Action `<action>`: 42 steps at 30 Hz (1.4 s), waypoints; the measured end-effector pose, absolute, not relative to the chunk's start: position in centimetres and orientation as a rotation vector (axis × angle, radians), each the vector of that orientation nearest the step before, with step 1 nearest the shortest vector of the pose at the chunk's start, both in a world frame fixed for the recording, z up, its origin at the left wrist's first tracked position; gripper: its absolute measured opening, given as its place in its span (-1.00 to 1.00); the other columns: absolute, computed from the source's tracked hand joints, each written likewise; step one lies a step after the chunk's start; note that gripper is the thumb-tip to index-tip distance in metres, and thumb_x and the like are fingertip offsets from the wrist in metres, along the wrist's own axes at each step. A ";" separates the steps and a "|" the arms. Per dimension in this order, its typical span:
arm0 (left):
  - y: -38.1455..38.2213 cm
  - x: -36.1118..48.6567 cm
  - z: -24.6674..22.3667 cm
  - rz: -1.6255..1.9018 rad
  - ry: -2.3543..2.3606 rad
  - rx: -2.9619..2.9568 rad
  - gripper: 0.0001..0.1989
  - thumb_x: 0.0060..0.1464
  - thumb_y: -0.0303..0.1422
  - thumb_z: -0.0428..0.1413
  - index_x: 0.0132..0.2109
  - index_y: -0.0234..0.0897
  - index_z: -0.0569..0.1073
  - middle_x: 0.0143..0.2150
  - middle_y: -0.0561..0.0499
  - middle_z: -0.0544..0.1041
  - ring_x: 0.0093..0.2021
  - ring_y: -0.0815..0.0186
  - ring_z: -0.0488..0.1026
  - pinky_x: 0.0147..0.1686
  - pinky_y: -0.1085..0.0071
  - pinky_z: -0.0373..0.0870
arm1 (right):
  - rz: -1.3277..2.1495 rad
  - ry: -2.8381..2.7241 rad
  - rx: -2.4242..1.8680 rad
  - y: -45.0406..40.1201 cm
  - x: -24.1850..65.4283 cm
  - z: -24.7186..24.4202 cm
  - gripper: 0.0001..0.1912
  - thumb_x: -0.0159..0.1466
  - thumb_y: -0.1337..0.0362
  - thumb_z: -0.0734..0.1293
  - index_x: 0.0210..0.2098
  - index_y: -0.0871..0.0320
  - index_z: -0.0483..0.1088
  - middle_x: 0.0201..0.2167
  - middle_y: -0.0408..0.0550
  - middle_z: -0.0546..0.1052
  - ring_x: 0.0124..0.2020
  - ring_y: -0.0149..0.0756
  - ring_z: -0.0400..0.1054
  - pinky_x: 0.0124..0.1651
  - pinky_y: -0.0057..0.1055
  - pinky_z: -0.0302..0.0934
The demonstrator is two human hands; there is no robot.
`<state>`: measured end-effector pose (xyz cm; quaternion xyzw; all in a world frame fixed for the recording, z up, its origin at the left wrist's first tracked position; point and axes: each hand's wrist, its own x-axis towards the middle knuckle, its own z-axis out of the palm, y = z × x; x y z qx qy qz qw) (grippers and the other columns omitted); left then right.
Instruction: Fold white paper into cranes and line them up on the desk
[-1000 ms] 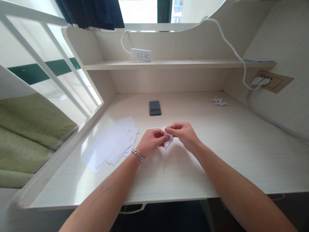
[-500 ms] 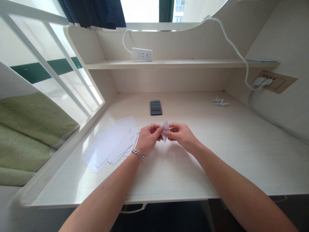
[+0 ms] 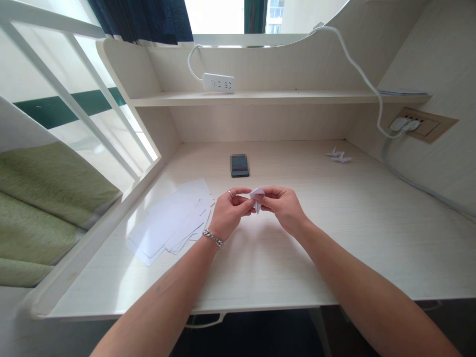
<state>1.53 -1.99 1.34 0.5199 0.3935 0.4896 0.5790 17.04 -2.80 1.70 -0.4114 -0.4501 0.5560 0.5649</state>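
A small piece of folded white paper [image 3: 257, 194] is held up over the middle of the desk between both hands. My left hand [image 3: 229, 210], with a ring and a chain bracelet, pinches its left side between thumb and fingers. From the other side my right hand [image 3: 283, 204] grips it, the thumb lying across the front. The fingertips cover part of the folds. Left of my left hand lies a spread stack of white paper sheets [image 3: 174, 218]. Two folded paper cranes [image 3: 341, 158] rest at the back right of the desk.
A dark phone-like object [image 3: 239, 165], blurred, lies behind my hands on the desk [image 3: 372, 223]. On the shelf above stands a white power strip [image 3: 218, 83]. A white cable [image 3: 353, 62] hangs down to a wall socket [image 3: 424, 125] at the right.
The folded paper has changed from an upright diamond to a bent shape, its top part turned over. My right hand's fingers have shifted slightly left and up over it.
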 end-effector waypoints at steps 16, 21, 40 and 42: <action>-2.2 1.7 1.4 1.041 0.939 1.225 -0.59 -0.13 -0.34 0.34 -0.11 -0.35 0.47 -0.45 -0.05 0.57 -0.45 0.30 0.52 -0.39 0.39 0.43 | 1.236 -0.985 -0.967 -2.8 16.6 1.7 -0.65 -0.15 0.15 0.60 -0.42 0.20 0.58 -0.46 -0.03 0.59 -0.42 -0.27 0.45 -0.25 -0.22 0.41; -2.3 1.9 1.5 0.946 0.884 1.117 -0.53 -0.22 -0.45 0.35 -0.08 -0.37 0.46 -0.53 0.07 0.49 -0.50 0.38 0.45 -0.40 0.42 0.37 | 1.182 -0.960 -1.010 -2.7 16.6 1.6 -0.65 -0.14 0.13 0.59 -0.42 0.20 0.58 -0.46 -0.05 0.60 -0.41 -0.28 0.45 -0.22 -0.23 0.41; -2.4 1.5 1.6 0.766 0.948 1.300 -0.80 -0.09 -0.37 0.30 -0.40 -0.35 0.42 -0.48 0.01 0.50 -0.45 0.38 0.48 -0.40 0.45 0.35 | 1.189 -0.921 -1.022 -2.5 16.9 1.4 -0.71 -0.11 0.16 0.58 -0.44 0.18 0.57 -0.49 -0.08 0.58 -0.42 -0.33 0.42 -0.26 -0.30 0.38; -2.3 1.3 1.7 0.814 0.930 1.237 -0.75 -0.15 -0.39 0.33 -0.31 -0.34 0.44 -0.45 0.02 0.51 -0.43 0.36 0.50 -0.38 0.44 0.36 | 1.208 -0.922 -1.014 -2.5 17.0 1.6 -0.71 -0.12 0.16 0.59 -0.44 0.18 0.57 -0.49 -0.08 0.58 -0.42 -0.33 0.43 -0.26 -0.30 0.38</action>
